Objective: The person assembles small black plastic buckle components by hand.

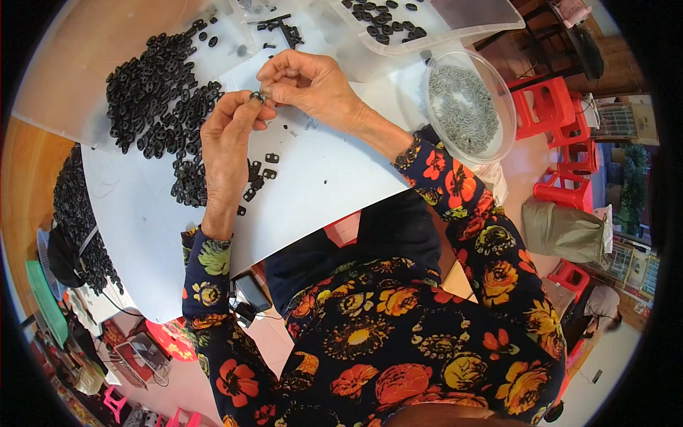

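Observation:
My left hand [231, 135] pinches a small black plastic piece [257, 96] between thumb and fingertips, above the white table [334, 167]. My right hand [313, 87] meets it there, thumb and fingers pressed together at the piece; whatever lies between them is too small to make out. Beside my left hand spreads a big heap of black two-holed cord-lock pieces [146, 92]. Several loose two-holed pieces [270, 158] lie just right of my left wrist. Small black oval parts [384, 18] fill part of a clear plastic tray at the far side.
Right of my right forearm stands a round clear tub [509, 132] holding many small metal springs [462, 103]. More black pieces [78, 213] are heaped beyond the table's left edge. Red plastic stools [544, 107] and a grey-green sack [565, 231] stand on the floor to the right.

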A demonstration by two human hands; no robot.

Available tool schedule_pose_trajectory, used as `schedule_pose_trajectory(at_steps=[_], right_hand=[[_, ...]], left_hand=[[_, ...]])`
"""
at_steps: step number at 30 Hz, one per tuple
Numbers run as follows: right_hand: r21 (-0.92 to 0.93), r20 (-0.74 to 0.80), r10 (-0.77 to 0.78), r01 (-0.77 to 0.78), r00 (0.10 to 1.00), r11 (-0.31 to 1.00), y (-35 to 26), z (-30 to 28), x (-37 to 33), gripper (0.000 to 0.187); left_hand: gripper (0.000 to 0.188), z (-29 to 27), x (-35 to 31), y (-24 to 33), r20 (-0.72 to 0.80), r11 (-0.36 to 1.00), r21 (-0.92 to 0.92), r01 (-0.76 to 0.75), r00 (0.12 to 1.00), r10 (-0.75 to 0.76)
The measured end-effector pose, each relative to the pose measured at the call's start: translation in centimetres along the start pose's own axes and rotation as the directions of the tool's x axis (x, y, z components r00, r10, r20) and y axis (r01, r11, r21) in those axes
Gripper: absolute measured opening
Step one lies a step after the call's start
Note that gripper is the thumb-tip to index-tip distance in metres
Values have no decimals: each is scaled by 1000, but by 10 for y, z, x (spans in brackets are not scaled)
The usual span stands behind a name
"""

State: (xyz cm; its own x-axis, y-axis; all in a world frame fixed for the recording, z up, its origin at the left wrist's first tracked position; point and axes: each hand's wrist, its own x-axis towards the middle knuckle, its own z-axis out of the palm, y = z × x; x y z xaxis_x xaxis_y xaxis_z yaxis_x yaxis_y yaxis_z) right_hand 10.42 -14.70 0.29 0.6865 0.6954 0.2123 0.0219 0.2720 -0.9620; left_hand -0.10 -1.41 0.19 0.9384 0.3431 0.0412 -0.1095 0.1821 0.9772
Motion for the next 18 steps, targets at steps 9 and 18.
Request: schedule_pose_trajectory(at_steps=[9,18], right_hand=[[-96,66,16,-10,998,995,3,-2,-2,22],[-136,9,-33,34,999,990,-3,1,0,20]], left_hand=[[14,-6,4,8,33,992,96,78,996,-81],[20,-4,-1,14,112,934,357,-5,993,-38]])
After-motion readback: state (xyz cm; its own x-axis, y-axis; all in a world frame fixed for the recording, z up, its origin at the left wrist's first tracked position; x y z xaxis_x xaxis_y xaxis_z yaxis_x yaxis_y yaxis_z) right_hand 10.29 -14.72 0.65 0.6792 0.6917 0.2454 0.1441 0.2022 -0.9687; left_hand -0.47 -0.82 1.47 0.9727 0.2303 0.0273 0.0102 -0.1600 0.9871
